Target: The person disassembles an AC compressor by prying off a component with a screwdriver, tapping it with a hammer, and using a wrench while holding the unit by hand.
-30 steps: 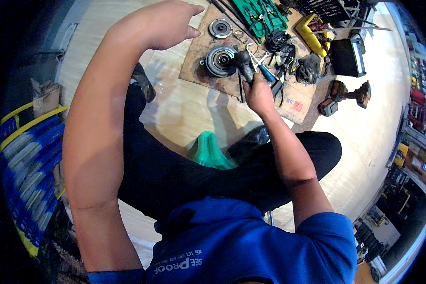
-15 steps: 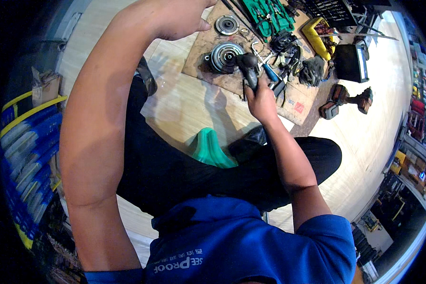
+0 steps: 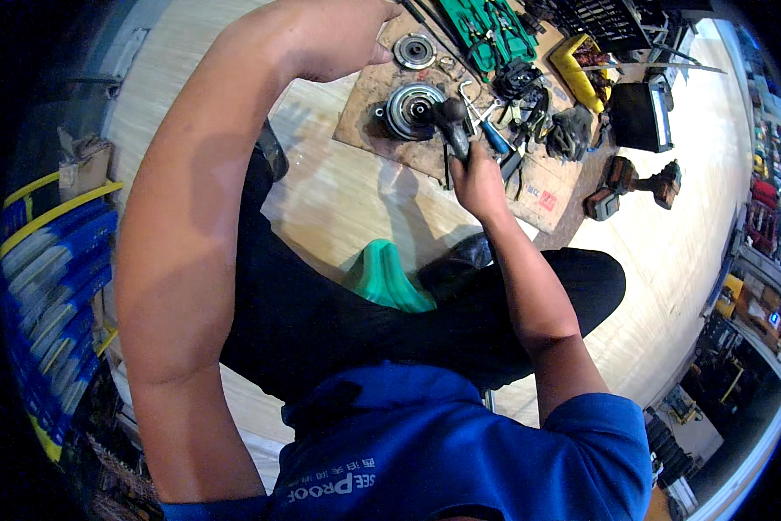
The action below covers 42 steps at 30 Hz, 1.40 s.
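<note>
My right hand (image 3: 479, 178) is closed around the handle of a dark hammer (image 3: 452, 123) with a rounded head. The head hovers at the right side of a round, ringed metal part like a pulley or clutch (image 3: 401, 111); whether they touch I cannot tell. At the top edge my left hand (image 3: 349, 43) has its thumb and a finger apart, with nothing visible between them. Part of that hand is cut off by the picture's edge. Just right of its thumb lies a smaller metal disc (image 3: 415, 51). Under these parts is a stained brown board (image 3: 364, 122).
Beyond the board's middle sit a green tool case (image 3: 486, 35), a blue-handled tool (image 3: 495, 137), black gloves (image 3: 570, 132) and a yellow tray (image 3: 573, 69). Cordless power tools (image 3: 621, 184) lie on the floor at right. A green plastic piece (image 3: 386, 273) stands between my legs.
My left hand and forearm have shifted slightly right and down. The hammer has moved only a little beside the ringed part, still in my right hand.
</note>
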Motion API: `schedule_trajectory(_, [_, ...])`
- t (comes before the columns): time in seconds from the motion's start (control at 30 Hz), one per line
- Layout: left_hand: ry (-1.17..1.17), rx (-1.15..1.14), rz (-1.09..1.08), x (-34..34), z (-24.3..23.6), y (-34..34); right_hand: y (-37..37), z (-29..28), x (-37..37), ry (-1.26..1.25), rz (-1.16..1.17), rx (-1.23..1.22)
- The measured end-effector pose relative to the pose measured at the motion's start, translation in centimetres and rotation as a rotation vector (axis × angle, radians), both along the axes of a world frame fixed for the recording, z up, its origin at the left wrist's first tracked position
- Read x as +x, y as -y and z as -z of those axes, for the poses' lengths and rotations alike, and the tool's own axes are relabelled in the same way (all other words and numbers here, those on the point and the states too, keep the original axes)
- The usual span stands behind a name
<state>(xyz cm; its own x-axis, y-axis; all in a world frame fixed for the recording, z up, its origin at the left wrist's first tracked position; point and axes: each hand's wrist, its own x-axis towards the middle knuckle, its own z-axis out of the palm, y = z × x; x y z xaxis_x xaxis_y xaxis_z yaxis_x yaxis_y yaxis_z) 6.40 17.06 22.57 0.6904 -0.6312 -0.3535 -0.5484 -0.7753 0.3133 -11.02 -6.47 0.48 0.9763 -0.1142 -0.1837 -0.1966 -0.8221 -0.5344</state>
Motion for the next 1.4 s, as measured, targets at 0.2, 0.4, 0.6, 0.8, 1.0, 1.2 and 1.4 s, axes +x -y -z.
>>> schedule_trajectory(0.2, [-0.01,-0.045,0.019,-0.1,0.1,0.0,-1.1,-0.4,4.0,0.005,0.079,0.027])
schedule_trajectory(0.4, [-0.125,-0.064,0.017,0.6,-0.3,1.4,-1.7,2.0,6.1,0.002,0.059,-0.029])
schedule_trajectory(0.6, [-0.163,-0.068,0.006,0.6,-1.5,0.1,-2.5,2.9,5.9,-0.028,0.022,-0.11])
schedule_trajectory(0.8, [-0.041,-0.07,-0.002,0.5,-0.6,-0.6,-2.3,3.3,5.9,0.009,0.043,-0.035])
schedule_trajectory(1.0, [-0.069,-0.035,-0.045,0.6,-0.5,0.2,-1.6,1.0,5.6,0.04,0.081,0.012])
schedule_trajectory(1.2, [-0.096,0.033,-0.04,0.5,-0.9,-0.2,0.3,-0.8,3.1,0.001,0.125,0.019])
schedule_trajectory(1.4, [-0.018,-0.04,-0.037,0.2,-0.3,0.0,2.0,1.0,0.4,-0.057,0.047,-0.06])
